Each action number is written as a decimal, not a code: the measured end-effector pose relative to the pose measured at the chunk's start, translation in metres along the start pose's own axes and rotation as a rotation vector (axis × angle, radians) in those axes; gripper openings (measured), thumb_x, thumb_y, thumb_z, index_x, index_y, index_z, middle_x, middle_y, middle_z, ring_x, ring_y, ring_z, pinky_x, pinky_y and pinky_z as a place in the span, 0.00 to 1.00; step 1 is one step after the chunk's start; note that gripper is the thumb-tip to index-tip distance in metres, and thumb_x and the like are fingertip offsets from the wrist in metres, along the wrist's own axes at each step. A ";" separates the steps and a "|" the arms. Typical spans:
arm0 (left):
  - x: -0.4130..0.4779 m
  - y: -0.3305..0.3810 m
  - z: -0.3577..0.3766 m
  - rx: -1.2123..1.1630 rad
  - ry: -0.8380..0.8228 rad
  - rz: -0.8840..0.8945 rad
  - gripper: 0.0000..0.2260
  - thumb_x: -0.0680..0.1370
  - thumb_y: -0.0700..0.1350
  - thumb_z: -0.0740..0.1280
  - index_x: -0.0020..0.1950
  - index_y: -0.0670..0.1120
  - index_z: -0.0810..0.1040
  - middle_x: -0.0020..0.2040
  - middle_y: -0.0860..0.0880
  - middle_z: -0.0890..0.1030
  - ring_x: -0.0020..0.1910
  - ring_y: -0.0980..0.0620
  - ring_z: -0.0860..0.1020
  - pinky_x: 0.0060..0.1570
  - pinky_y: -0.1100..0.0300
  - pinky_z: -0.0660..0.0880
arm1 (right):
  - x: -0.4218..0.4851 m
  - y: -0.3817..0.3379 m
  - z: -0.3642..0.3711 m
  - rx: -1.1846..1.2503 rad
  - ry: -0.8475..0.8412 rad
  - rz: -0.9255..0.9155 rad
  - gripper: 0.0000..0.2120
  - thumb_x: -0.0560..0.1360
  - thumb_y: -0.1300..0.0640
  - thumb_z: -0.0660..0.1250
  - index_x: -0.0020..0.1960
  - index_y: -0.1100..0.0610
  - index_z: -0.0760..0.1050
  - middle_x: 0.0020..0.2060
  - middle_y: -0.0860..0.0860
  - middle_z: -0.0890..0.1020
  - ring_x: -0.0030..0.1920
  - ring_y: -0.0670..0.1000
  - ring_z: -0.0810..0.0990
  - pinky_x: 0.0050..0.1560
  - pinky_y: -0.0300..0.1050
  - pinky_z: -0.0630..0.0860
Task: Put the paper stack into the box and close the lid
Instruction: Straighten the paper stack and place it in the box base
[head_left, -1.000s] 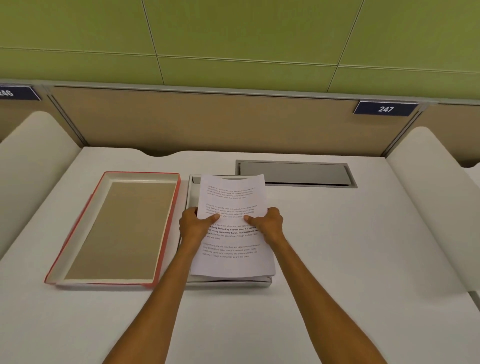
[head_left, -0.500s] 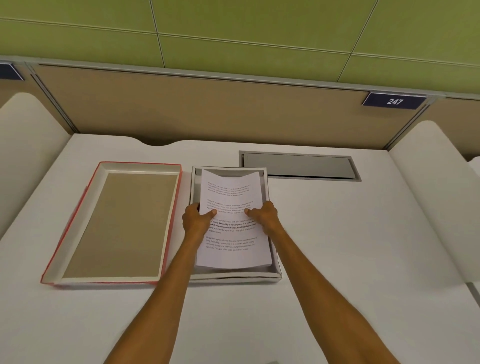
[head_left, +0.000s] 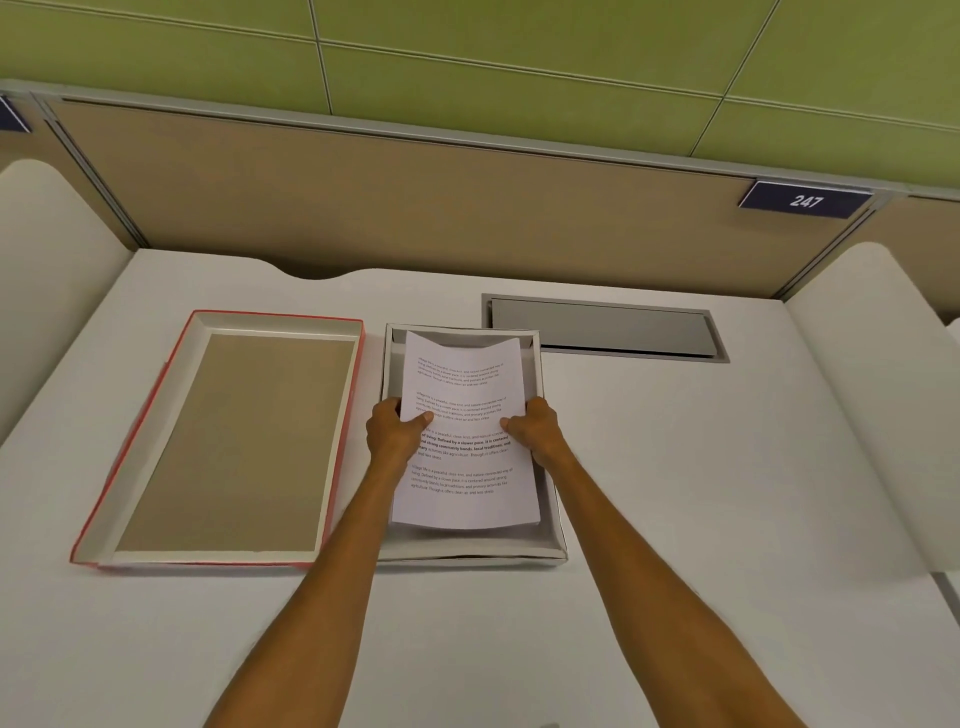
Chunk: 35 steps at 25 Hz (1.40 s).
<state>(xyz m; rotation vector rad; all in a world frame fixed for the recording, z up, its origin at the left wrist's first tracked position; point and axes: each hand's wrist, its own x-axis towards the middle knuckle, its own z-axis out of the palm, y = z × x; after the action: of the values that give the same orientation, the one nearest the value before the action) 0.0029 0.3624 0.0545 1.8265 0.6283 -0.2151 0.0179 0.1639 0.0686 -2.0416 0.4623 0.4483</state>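
Observation:
A white paper stack (head_left: 462, 499) with printed text is held over the open white box (head_left: 550, 543) in the middle of the desk. My left hand (head_left: 392, 434) grips the stack's left edge and my right hand (head_left: 537, 428) grips its right edge, thumbs on top. The sheets sag between the box walls, their far end curling up near the box's back wall. Whether the stack rests on the box floor cannot be told. The red-edged lid (head_left: 156, 447) lies upside down to the left of the box, its brown inside facing up.
A grey metal cable flap (head_left: 602, 330) is set into the white desk (head_left: 701, 493) behind and right of the box. A tan partition with a sign reading 247 (head_left: 805, 201) closes the back, and white curved dividers stand at both sides.
Both hands carried the paper stack forward and down, from above the box's near edge to inside its walls. The camera view tilted and moved closer.

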 end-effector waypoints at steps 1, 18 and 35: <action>0.001 -0.001 0.000 -0.004 0.002 -0.005 0.18 0.74 0.45 0.74 0.62 0.41 0.78 0.60 0.41 0.83 0.55 0.42 0.82 0.55 0.43 0.80 | 0.001 0.000 0.000 -0.004 -0.001 0.001 0.16 0.76 0.60 0.69 0.60 0.64 0.68 0.61 0.61 0.78 0.58 0.61 0.81 0.56 0.52 0.79; 0.002 -0.009 0.009 0.137 0.038 0.006 0.18 0.74 0.38 0.73 0.62 0.37 0.76 0.62 0.38 0.80 0.59 0.39 0.81 0.53 0.51 0.79 | 0.007 0.013 0.008 -0.121 0.089 -0.026 0.08 0.76 0.63 0.69 0.45 0.58 0.69 0.58 0.62 0.80 0.56 0.60 0.81 0.44 0.38 0.75; -0.001 -0.018 0.004 0.180 0.040 0.020 0.26 0.68 0.46 0.79 0.61 0.40 0.75 0.62 0.41 0.81 0.59 0.40 0.80 0.58 0.47 0.79 | -0.008 0.021 0.013 0.083 0.101 -0.012 0.27 0.69 0.60 0.77 0.63 0.63 0.69 0.62 0.59 0.78 0.60 0.58 0.79 0.53 0.43 0.75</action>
<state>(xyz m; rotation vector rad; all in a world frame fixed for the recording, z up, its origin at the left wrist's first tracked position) -0.0063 0.3625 0.0386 2.0139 0.6347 -0.2285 -0.0008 0.1663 0.0511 -1.9919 0.5214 0.3149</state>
